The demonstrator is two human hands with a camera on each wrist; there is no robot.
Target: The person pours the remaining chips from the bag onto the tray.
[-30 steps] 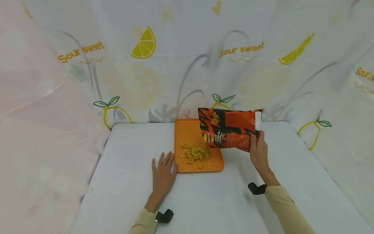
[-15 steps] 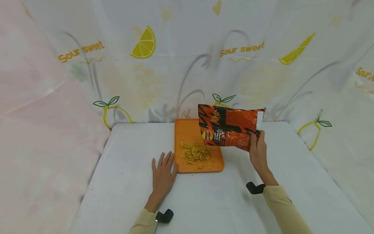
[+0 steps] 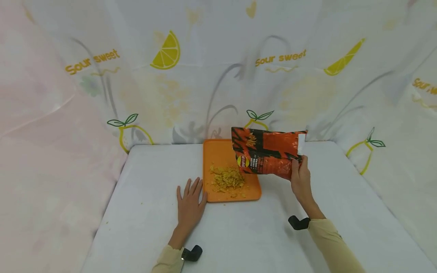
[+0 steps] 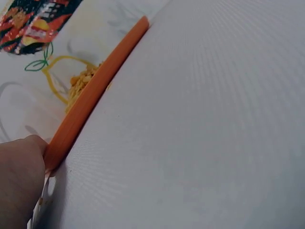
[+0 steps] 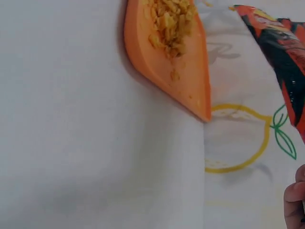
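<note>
My right hand (image 3: 301, 182) grips the lower right end of a red and black chip bag (image 3: 268, 151), held sideways above the right side of an orange tray (image 3: 218, 151). The bag's left end overlaps the tray in the head view. A heap of broken yellow chips (image 3: 228, 179) lies on the tray, with crumbs scattered round it. My left hand (image 3: 189, 206) rests on the table with fingers spread, its thumb side against the tray's left edge. In the left wrist view the thumb (image 4: 28, 148) meets the end of the tray's rim (image 4: 90, 95).
The white table (image 3: 150, 227) carries a few loose crumbs (image 3: 107, 223) to the left. Behind it hangs a pale curtain (image 3: 205, 76) printed with lemons and lettering. Each wrist wears a black camera (image 3: 192, 253).
The chip bag in my right hand has gone up a little, then come back down, staying over the tray's right side. My left hand keeps its place beside the tray.
</note>
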